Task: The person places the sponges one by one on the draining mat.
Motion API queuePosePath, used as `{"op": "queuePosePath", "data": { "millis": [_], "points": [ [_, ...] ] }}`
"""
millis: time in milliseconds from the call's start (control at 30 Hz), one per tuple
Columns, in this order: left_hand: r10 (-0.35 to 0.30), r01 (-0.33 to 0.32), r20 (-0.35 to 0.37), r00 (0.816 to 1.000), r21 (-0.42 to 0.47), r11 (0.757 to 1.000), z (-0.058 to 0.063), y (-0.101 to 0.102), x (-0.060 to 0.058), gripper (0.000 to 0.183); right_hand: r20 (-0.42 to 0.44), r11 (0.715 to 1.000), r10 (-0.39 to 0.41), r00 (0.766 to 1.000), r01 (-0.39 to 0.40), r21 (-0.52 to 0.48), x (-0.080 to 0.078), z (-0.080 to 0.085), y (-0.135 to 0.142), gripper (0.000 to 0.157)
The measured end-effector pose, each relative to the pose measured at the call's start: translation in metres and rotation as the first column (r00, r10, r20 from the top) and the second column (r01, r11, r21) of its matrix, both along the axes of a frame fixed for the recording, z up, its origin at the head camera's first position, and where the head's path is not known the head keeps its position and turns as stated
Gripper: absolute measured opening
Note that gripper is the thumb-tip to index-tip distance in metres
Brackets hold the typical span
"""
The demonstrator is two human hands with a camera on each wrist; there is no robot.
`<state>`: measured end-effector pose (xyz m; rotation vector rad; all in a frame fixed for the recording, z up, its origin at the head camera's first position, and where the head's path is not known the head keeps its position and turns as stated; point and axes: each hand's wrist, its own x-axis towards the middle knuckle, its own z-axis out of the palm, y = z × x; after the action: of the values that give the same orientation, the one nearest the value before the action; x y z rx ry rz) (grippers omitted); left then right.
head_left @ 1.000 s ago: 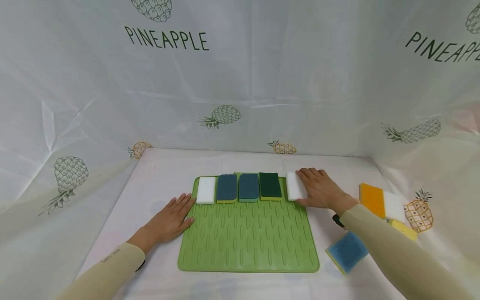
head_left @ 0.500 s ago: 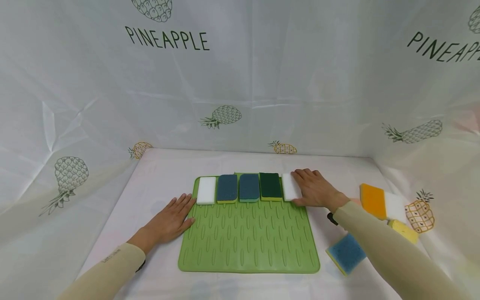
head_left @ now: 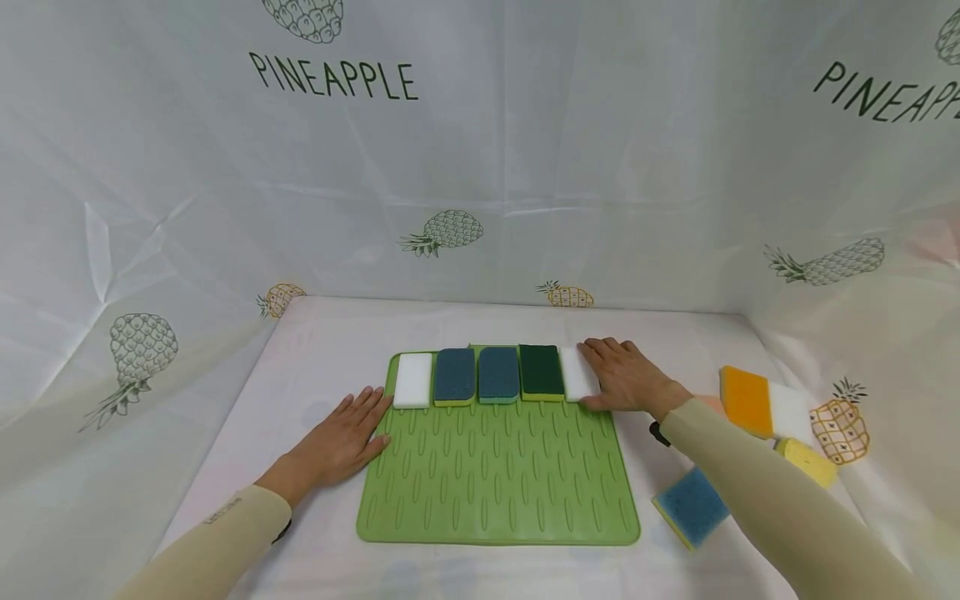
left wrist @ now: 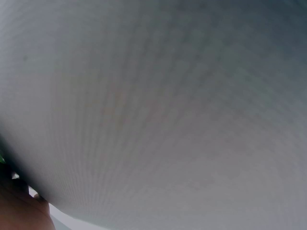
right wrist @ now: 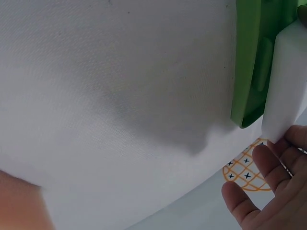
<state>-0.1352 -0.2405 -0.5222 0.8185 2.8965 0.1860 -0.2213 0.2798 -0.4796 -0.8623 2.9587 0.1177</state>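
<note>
My left hand [head_left: 339,442] rests flat beside a green ridged mat [head_left: 498,483], its fingertips at the mat's left edge. In the left wrist view, cloth fills most of the picture and only a sliver of the hand [left wrist: 24,211] shows. A white sponge [head_left: 574,375] lies at the mat's upper right, pinched by my right hand [head_left: 628,382] between thumb and fingers at its two ends. That sponge ends a row along the top of the mat: a white sponge [head_left: 412,381], two blue-topped sponges [head_left: 454,375] and a dark green-topped sponge [head_left: 542,370].
Right of the mat lie an orange sponge [head_left: 746,400], a white sponge [head_left: 789,412], a yellow sponge [head_left: 806,462] and a blue sponge [head_left: 693,507]. My right forearm partly hides a peach-coloured piece [head_left: 710,404]. Pineapple-printed cloth [head_left: 637,167] stands behind the table.
My right hand has slid the white sponge left, up against the dark green-topped one. The left hand stays where it was.
</note>
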Motion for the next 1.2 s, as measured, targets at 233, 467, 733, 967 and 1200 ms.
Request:
{"op": "queuePosePath", "data": {
  "millis": [233, 467, 733, 967, 1200],
  "points": [
    [-0.004, 0.004, -0.014, 1.000, -0.002, 1.000, -0.001, 0.000, -0.001, 0.073, 0.028, 1.000, -0.006, 1.000, 0.006, 0.002, -0.001, 0.000, 0.000, 0.101],
    [-0.004, 0.004, -0.009, 1.000, -0.010, 1.000, -0.001, 0.000, -0.001, 0.073, 0.045, 1.000, -0.016, 0.999, 0.016, -0.009, -0.002, 0.000, 0.000, 0.103],
    [-0.006, 0.006, -0.016, 1.000, -0.008, 1.000, 0.001, 0.000, 0.000, 0.072, 0.091, 0.999, -0.041, 0.995, 0.040, 0.004, 0.000, 0.004, -0.001, 0.109],
    [0.014, -0.015, 0.023, 1.000, 0.021, 1.000, 0.003, -0.001, -0.001, 0.073, 0.105, 0.994, -0.085, 0.991, 0.092, -0.062, 0.008, 0.017, 0.006, 0.107],
    [0.013, -0.014, 0.028, 1.000, 0.023, 1.000, 0.000, -0.004, -0.003, 0.073, -0.106, 0.998, -0.047, 0.993, 0.042, -0.050, 0.023, 0.031, 0.040, 0.090]
  ]
}}
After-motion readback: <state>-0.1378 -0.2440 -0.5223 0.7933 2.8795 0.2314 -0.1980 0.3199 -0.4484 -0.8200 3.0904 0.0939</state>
